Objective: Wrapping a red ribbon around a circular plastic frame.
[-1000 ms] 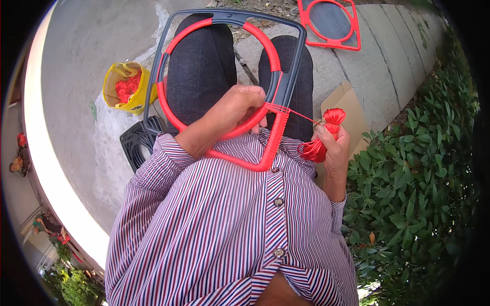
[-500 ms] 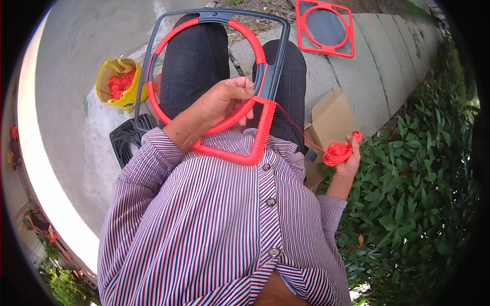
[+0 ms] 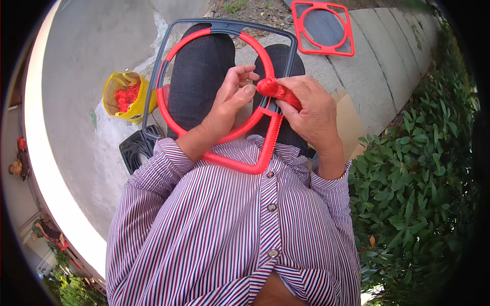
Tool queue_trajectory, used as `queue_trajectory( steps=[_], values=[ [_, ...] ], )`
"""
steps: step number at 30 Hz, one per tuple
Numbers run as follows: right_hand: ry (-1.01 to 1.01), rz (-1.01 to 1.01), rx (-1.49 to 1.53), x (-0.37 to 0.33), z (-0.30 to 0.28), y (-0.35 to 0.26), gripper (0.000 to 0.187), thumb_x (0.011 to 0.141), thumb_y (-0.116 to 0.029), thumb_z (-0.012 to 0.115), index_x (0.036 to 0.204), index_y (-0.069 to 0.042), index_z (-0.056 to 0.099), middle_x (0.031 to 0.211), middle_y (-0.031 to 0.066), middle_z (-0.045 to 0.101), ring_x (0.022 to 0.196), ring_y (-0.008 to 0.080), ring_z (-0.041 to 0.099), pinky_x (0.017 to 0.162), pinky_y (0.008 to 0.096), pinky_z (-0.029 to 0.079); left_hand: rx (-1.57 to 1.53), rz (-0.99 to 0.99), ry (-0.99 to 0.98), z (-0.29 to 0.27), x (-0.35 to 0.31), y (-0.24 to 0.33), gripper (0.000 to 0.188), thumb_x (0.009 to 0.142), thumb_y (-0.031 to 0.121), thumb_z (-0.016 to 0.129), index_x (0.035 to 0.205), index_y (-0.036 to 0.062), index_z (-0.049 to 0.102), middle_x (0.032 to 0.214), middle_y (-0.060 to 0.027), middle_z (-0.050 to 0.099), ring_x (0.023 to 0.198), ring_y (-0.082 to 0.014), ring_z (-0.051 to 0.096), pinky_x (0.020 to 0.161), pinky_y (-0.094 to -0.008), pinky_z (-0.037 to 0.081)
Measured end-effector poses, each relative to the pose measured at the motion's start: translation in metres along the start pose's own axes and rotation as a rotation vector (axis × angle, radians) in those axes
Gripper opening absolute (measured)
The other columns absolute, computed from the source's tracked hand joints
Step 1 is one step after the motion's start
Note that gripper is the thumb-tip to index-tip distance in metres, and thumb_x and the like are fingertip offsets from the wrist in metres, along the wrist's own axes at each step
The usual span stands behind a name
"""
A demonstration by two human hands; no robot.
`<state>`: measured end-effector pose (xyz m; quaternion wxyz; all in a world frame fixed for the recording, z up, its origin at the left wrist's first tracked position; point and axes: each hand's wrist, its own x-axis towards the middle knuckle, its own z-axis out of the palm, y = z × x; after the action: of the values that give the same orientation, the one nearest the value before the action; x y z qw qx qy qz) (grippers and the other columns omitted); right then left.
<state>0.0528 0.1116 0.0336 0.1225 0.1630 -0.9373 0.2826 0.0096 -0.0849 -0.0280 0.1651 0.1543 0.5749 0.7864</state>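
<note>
Across my knees lies a dark grey plastic frame (image 3: 224, 25) with a ring inside it. Red cord is wound tightly round much of the ring and round the near right corner (image 3: 270, 140), while the far edge shows bare plastic. My right hand (image 3: 311, 109) grips a small bundle of red cord (image 3: 278, 91) at the ring's right side. My left hand (image 3: 229, 102) reaches over the ring from the left, its fingers apart and close to the bundle's end, with nothing visible in them. The cord's strand between bundle and frame is hidden by the right hand.
A yellow bag (image 3: 108, 97) holding red cord (image 3: 126, 97) stands on the left, beyond stacked black frames (image 3: 133, 153). Farther right lies a red-wrapped square frame (image 3: 300, 38). A cardboard box (image 3: 349, 120) sits beside my right leg, and leafy bushes (image 3: 408, 178) border the right side.
My right hand has brought the cord bundle from out at the right in to the ring. My left hand has let go of the ring's right side and its fingers have spread.
</note>
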Motion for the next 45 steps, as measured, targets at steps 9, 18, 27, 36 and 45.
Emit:
queue_trajectory(
  steps=[9, 18, 27, 36, 45],
  values=[
    [0.255, 0.256, 0.023, -0.036, 0.023, 0.023, 0.036, 0.057, -0.015, 0.082, 0.087, -0.008, 0.064, 0.115, 0.0104, 0.057, 0.110, 0.0313, 0.052, 0.091, 0.0411, 0.043, -0.016, -0.485, 0.065, 0.001, 0.004, 0.008, 0.042, 0.077, -0.008, 0.050, 0.118, -0.0006, 0.052, 0.091, -0.0045, 0.060, 0.073, -0.0115, 0.057, 0.070, -0.0245, 0.048],
    [0.341, 0.424, 0.543, -0.057, 0.044, 0.024, 0.035, 0.067, -0.015, 0.074, 0.096, 0.001, 0.063, 0.127, 0.0168, 0.052, 0.116, 0.0299, 0.049, 0.099, 0.0391, 0.040, -0.231, -0.672, -0.075, -0.007, 0.004, -0.010, 0.023, 0.084, -0.007, 0.047, 0.105, -0.0012, 0.057, 0.089, -0.0067, 0.064, 0.068, -0.0111, 0.062, 0.059, -0.0236, 0.052],
    [0.387, 0.198, 1.673, -0.124, -0.058, 0.037, 0.032, 0.071, -0.018, 0.065, 0.094, -0.006, 0.046, 0.096, 0.0154, 0.057, 0.089, 0.0264, 0.057, 0.098, 0.0507, 0.040, -0.345, -0.612, -0.061, 0.002, 0.004, 0.012, 0.030, 0.087, -0.001, 0.048, 0.117, 0.0024, 0.049, 0.078, 0.0028, 0.054, 0.069, -0.0072, 0.055, 0.065, -0.0193, 0.047],
    [0.583, 0.642, 1.469, -0.094, -0.027, 0.023, 0.016, 0.086, -0.003, 0.056, 0.100, -0.003, 0.050, 0.094, 0.0113, 0.057, 0.071, 0.0185, 0.059, 0.069, 0.0336, 0.053, -0.158, -0.533, -0.198, -0.004, -0.002, 0.005, 0.013, 0.086, 0.000, 0.062, 0.098, 0.0022, 0.059, 0.088, -0.0048, 0.066, 0.073, -0.0079, 0.063, 0.064, -0.0193, 0.051],
    [0.281, 0.777, 1.318, -0.060, 0.001, 0.001, 0.019, 0.077, 0.006, 0.060, 0.092, -0.002, 0.052, 0.067, 0.0027, 0.052, 0.050, 0.0099, 0.053, 0.046, 0.0227, 0.045, -0.204, -0.681, -0.175, -0.001, -0.004, 0.013, 0.009, 0.087, 0.005, 0.064, 0.091, 0.0007, 0.056, 0.074, -0.0087, 0.065, 0.053, -0.0130, 0.061, 0.049, -0.0230, 0.052]
  ],
)
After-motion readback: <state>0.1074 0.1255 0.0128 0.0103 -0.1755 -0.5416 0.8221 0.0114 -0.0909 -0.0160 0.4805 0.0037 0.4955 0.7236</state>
